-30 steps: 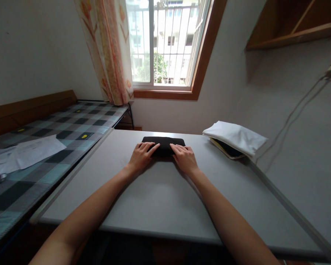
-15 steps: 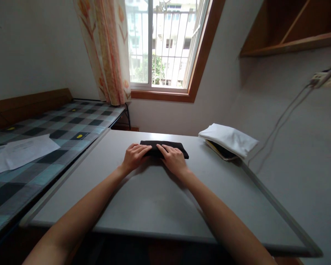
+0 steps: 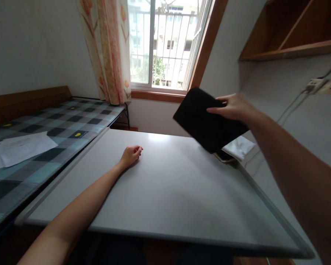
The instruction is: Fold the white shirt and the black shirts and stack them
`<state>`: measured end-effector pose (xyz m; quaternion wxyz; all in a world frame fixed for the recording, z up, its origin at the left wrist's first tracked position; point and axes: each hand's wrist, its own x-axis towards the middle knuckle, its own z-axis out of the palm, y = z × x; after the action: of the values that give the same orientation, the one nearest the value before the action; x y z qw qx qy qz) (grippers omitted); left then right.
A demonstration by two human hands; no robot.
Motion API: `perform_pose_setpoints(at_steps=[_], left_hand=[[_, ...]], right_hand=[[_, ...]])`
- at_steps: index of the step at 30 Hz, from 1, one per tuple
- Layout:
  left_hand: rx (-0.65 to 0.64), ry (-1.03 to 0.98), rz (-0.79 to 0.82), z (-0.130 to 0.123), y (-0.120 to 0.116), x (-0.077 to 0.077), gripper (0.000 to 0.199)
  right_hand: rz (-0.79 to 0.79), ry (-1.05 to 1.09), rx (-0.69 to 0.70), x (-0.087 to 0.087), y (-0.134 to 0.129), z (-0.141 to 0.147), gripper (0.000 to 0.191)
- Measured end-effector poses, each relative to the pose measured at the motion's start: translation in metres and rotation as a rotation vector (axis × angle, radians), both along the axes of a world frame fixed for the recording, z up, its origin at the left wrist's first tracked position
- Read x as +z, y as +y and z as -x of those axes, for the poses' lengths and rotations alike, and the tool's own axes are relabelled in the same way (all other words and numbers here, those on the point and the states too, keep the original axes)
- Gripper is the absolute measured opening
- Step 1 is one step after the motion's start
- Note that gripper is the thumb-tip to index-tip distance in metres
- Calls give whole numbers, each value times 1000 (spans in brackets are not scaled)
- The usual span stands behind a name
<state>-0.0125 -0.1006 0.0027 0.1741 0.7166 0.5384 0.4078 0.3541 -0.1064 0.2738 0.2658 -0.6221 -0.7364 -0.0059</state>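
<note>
My right hand (image 3: 231, 106) is raised over the right side of the table, its thumb and fingers pinching a flat, folded black cloth (image 3: 204, 119) by the edge. The cloth hangs tilted in the air, in front of a folded white cloth (image 3: 241, 147) that lies on a small pile at the table's right edge. Part of that pile is hidden behind it. On the left half of the white table (image 3: 154, 198) rests my left hand (image 3: 131, 154), its fingers loosely curled in with nothing in them.
A bed with a checked mattress (image 3: 96, 117) stands along the left, with paper sheets (image 3: 27, 147) on it. Beyond the table are a curtain (image 3: 110, 55) and a barred window (image 3: 171, 48). A wooden shelf (image 3: 289, 49) and a socket with cables (image 3: 314, 85) are on the right wall.
Both hands were on the black cloth on the table. My right hand has lifted it up and to the right, over the pile; my left hand has let go and stayed on the table.
</note>
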Motion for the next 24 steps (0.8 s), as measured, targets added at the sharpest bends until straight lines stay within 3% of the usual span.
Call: perform_pose_setpoints(at_steps=[3, 5, 8, 9, 12, 13, 15, 18, 24], left_hand=[[-20, 67, -16, -1, -1, 0, 36], [-38, 119, -31, -1, -2, 0, 35], [-55, 168, -49, -1, -2, 1, 33], [-59, 176, -50, -1, -2, 1, 33], [-71, 201, -47, -2, -1, 3, 33], [-74, 212, -50, -2, -1, 3, 33], [-83, 236, -60, -3, -1, 4, 33], [-108, 266, -74, -4, -1, 5, 32], [-127, 323, -86, -3, -2, 3, 32]], right_hand=[[-358, -173, -251, 18, 7, -26, 60], [-460, -201, -300, 6, 13, -41, 60], [-433, -250, -318, -45, 25, -60, 58], [-362, -270, -350, -68, 29, -65, 57], [76, -302, -449, -135, 40, -77, 55], [141, -325, -458, -153, 43, -81, 55], [113, -396, -437, -178, 47, -87, 58], [95, -440, -420, -188, 51, -94, 62], [137, -469, -447, -176, 47, -91, 72]])
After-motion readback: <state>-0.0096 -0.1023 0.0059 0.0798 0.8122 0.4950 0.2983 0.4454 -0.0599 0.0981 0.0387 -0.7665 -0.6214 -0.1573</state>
